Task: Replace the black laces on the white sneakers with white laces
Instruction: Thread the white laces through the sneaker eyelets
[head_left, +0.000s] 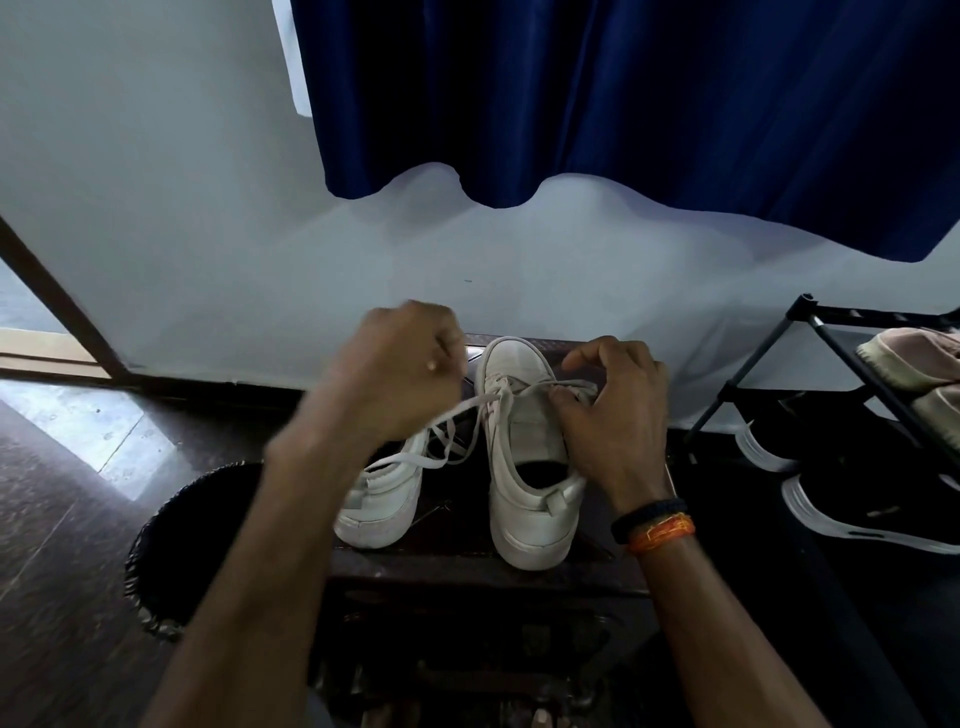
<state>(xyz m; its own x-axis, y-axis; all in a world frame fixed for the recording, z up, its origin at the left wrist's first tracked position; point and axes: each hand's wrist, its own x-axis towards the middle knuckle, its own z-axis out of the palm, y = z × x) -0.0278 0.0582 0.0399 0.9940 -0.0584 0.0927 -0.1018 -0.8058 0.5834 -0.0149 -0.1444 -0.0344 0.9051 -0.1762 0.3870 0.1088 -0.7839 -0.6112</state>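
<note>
Two white sneakers stand side by side on a dark wooden stand (467, 566), toes toward the wall. The right sneaker (524, 467) carries a white lace (467, 405) through its front eyelets. My left hand (400, 374) is curled into a fist and grips one end of that lace, pulling it out to the left. My right hand (608, 410) pinches the other part of the lace at the sneaker's right side. The left sneaker (384, 499) is partly hidden under my left forearm, with a loose loop of white lace lying over it. No black lace is in view.
A black mesh bin (171, 545) stands on the dark floor at the left of the stand. A black shoe rack (831, 374) at the right holds black sneakers and a pale pair. A blue curtain (623, 104) hangs on the white wall behind.
</note>
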